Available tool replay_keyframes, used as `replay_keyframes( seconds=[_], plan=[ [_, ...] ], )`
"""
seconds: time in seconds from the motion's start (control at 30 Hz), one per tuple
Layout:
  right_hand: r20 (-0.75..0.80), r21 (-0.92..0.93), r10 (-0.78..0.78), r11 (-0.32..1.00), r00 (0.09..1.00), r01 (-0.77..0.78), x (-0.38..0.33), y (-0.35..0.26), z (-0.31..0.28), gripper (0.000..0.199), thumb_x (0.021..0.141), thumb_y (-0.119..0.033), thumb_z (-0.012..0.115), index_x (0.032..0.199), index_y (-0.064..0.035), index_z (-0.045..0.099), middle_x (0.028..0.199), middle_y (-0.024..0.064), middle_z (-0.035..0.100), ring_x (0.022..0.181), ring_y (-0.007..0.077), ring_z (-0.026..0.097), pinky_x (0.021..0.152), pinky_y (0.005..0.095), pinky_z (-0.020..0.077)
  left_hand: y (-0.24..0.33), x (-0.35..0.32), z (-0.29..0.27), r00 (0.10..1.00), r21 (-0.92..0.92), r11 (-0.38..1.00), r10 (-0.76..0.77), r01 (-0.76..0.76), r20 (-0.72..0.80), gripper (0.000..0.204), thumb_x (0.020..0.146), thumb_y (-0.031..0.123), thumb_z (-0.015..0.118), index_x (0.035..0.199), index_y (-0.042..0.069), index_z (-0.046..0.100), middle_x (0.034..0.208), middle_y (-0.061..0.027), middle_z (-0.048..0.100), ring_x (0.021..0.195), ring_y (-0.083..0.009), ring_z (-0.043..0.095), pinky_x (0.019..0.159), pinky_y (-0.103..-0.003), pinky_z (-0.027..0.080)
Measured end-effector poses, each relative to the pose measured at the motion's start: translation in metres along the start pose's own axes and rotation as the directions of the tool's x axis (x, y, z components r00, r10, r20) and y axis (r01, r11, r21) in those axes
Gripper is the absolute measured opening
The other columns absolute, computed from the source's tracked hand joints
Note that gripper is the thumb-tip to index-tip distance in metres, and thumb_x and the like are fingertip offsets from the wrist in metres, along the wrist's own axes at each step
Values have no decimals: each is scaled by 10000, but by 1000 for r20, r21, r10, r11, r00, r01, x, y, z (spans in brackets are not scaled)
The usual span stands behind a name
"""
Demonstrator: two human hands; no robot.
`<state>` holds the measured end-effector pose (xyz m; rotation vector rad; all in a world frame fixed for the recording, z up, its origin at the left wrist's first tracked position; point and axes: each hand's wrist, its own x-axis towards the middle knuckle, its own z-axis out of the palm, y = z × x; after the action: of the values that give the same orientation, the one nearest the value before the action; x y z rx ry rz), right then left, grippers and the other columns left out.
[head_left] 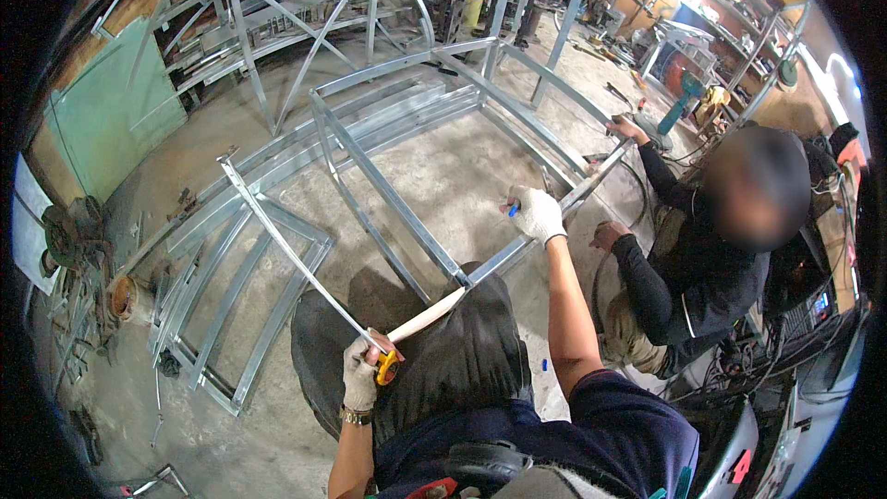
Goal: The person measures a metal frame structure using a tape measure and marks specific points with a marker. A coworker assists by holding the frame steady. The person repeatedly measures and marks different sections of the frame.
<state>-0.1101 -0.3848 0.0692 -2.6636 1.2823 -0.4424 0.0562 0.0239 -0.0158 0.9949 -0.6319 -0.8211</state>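
Note:
My left hand (361, 371), in a pale work glove, is closed around a yellow tape measure (388, 368) above my left thigh. From that hand a long narrow silvery strip (297, 261) slants up to the far left; I cannot tell whether it is the tape's blade or a metal bar. A pale wooden-looking stick (427, 314) runs from the same hand to the near corner of a metal frame (388, 194). My gloved right hand (538, 214) pinches a blue marker (513, 210) over the frame's near right side.
A person in black (730, 249) crouches at the right, one hand (628, 127) on the frame's right corner. Welded metal pieces (249, 310) lie on the floor at left. Metal trusses (314, 28) stand behind, and cables (730, 370) run at lower right.

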Motion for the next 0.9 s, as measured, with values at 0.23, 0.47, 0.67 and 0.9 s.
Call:
replay_keyframes(
  seconds=[0.23, 0.47, 0.67, 0.9],
  plan=[
    [-7, 5, -24, 1000, 1000, 24, 0, -2, -3, 301, 827, -426, 764, 917, -142, 723, 888, 132, 743, 905, 369, 713, 787, 480, 548, 4, -1, -1, 999, 30, 998, -53, 53, 3, 424, 977, 416, 652, 913, -3, 661, 889, -96, 617, 771, -241, 668, 733, -378, 543],
    [-7, 12, -23, 1000, 1000, 24, 1, 3, 1, 327, 830, -458, 758, 905, -142, 717, 867, 128, 740, 898, 372, 712, 780, 474, 549, 2, -2, -2, 998, 40, 998, -58, 58, -10, 420, 977, 406, 648, 905, -8, 655, 873, -94, 616, 773, -242, 668, 723, -377, 542],
    [-36, 35, -14, 999, 999, 15, 1, 0, 1, 330, 835, -463, 751, 905, -142, 714, 862, 122, 739, 896, 370, 712, 777, 468, 549, -2, 0, -5, 999, 57, 997, -52, 52, -6, 415, 969, 385, 648, 905, -25, 636, 871, -112, 615, 723, -278, 688, 688, -384, 543],
    [-4, 36, 2, 999, 1000, -2, -2, -6, -8, 311, 837, -438, 758, 915, -140, 711, 873, 118, 740, 902, 367, 710, 782, 467, 546, -2, 0, -4, 999, 40, 998, -44, 44, -2, 420, 971, 397, 649, 908, -18, 633, 867, -111, 618, 726, -278, 689, 692, -390, 548]
  ],
)
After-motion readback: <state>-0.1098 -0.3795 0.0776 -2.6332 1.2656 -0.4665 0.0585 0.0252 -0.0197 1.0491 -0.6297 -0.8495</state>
